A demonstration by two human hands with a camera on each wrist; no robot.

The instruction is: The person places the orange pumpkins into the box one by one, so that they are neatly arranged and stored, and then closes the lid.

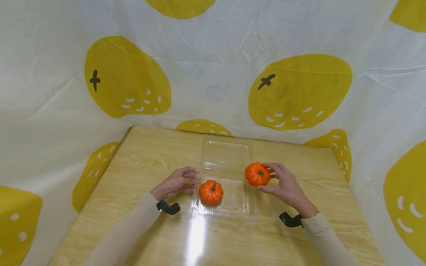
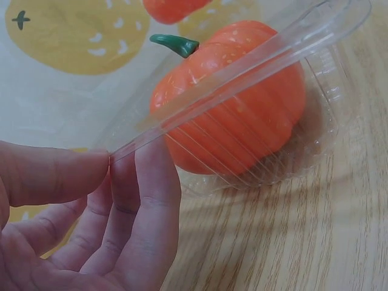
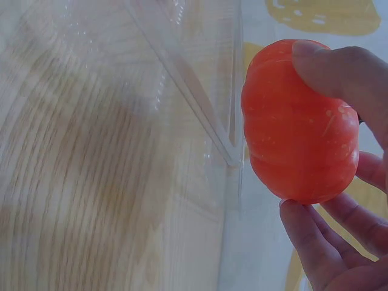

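In the head view a clear plastic clamshell container [image 1: 234,199] lies on the table with its lid [image 1: 226,155] laid back. One small orange toy pumpkin [image 1: 211,193] with a green stem sits in the left part of its base. My left hand [image 2: 91,212] pinches the container's left rim between thumb and fingers, beside that pumpkin. With thumb and fingertips, my right hand [image 1: 286,184] holds a second orange pumpkin [image 3: 300,127] above the container's right side. The container's wall stands to the left of the held pumpkin in the right wrist view.
The wooden table [image 1: 159,236] carries the container near its middle. A white cloth [image 1: 213,74] printed with big yellow fruit hangs behind the table and along both sides. Dark wrist cameras [image 1: 169,207] sit on both wrists.
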